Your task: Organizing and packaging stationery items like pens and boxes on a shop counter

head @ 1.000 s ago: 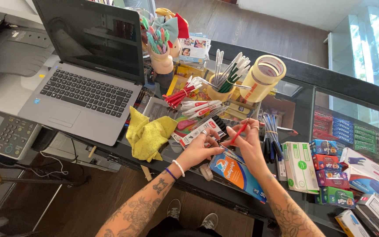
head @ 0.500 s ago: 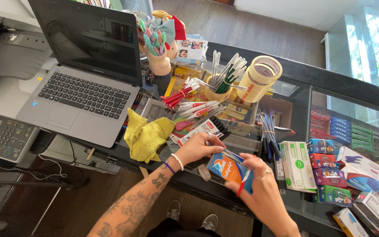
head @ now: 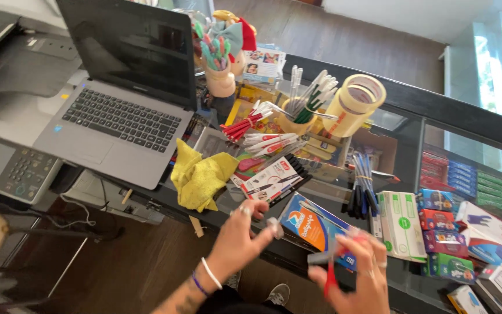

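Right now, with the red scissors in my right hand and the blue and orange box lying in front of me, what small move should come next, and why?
Probably steady the blue and orange box with the left hand, which sits right at its near corner. The right hand holds the red scissors at the box's lower edge, and the box lies loose on the glass counter.

Near the hands point(head: 297, 256), the tabletop point(head: 402, 134) is smooth, glossy glass. The yellow cloth point(head: 200, 176) beyond the left hand looks soft and matt; the blue box point(head: 309, 224) between them is shiny cardboard.
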